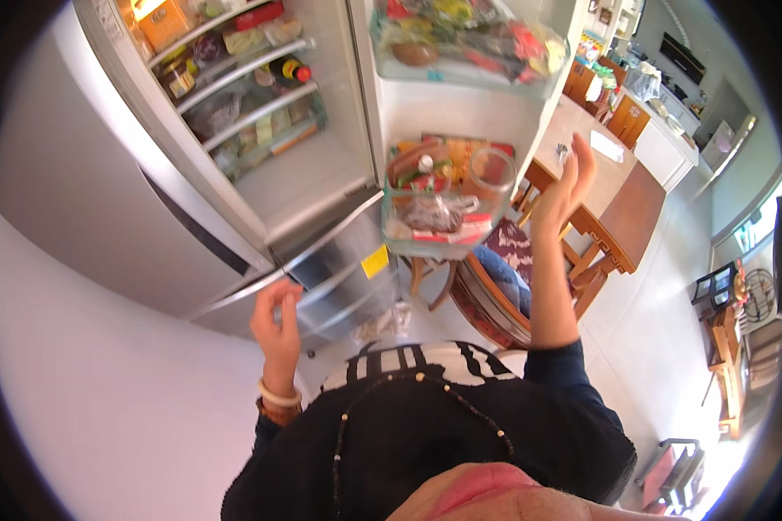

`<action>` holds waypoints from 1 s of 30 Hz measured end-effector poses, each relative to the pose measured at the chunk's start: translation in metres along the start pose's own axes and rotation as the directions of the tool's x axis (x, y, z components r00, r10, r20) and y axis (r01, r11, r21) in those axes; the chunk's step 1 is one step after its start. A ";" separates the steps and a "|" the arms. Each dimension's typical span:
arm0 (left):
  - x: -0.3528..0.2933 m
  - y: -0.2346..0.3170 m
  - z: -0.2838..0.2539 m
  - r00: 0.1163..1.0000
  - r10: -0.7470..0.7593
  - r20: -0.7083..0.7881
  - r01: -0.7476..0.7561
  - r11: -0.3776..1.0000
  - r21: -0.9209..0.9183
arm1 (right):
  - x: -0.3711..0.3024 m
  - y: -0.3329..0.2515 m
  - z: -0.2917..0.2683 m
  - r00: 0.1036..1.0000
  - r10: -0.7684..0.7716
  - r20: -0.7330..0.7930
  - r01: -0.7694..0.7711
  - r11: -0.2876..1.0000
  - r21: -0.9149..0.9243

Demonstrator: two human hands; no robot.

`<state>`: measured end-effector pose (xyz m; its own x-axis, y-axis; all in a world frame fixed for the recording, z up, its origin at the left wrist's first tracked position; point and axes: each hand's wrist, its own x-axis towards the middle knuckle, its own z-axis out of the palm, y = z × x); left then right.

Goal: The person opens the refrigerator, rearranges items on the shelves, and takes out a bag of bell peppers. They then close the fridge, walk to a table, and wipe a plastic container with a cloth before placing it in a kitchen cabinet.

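Note:
The refrigerator stands with its upper compartment [313, 169] open and its door [460, 108] swung out to the right. My left hand [276, 326], with a pale bangle at the wrist, is beside the edge of the lower drawer [339, 282]. Its fingers are loosely bent with nothing visible in them; I cannot tell whether they touch the drawer edge. A yellow label [374, 261] shows on the grey drawer. To the right of the door, my right hand [566, 187] is raised, empty, fingers stretched out. It appears apart from the door.
Packed food and a red-capped bottle [290, 69] fill the shelves. Door bins hold bagged food [439, 213] and a clear jar [492, 170]. At right are a wooden table [626, 208] and a round-backed chair [487, 304]. A closed grey refrigerator door [104, 165] stands left.

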<state>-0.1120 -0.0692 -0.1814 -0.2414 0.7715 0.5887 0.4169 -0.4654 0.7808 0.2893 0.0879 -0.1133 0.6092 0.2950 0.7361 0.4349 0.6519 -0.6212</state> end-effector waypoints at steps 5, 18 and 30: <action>-0.019 0.040 0.053 0.995 0.066 0.069 -0.067 0.998 0.011 | 0.043 0.127 0.005 0.801 0.463 0.380 -0.509 0.861 0.024; -0.062 0.085 0.086 0.994 0.008 0.105 -0.019 0.994 0.108 | 0.046 0.142 -0.027 0.726 0.334 0.602 -0.518 0.841 0.158; -0.028 0.055 0.072 0.763 0.628 0.153 -0.568 0.765 -0.304 | -0.107 -0.043 -0.120 0.634 0.159 0.757 -0.366 0.924 0.112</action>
<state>-0.0189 -0.0852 -0.1707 0.2116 0.3631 0.9074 0.1895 -0.9260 0.3264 0.2848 -0.0558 -0.1977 -0.0467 0.8194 0.5714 0.1048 0.5728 -0.8129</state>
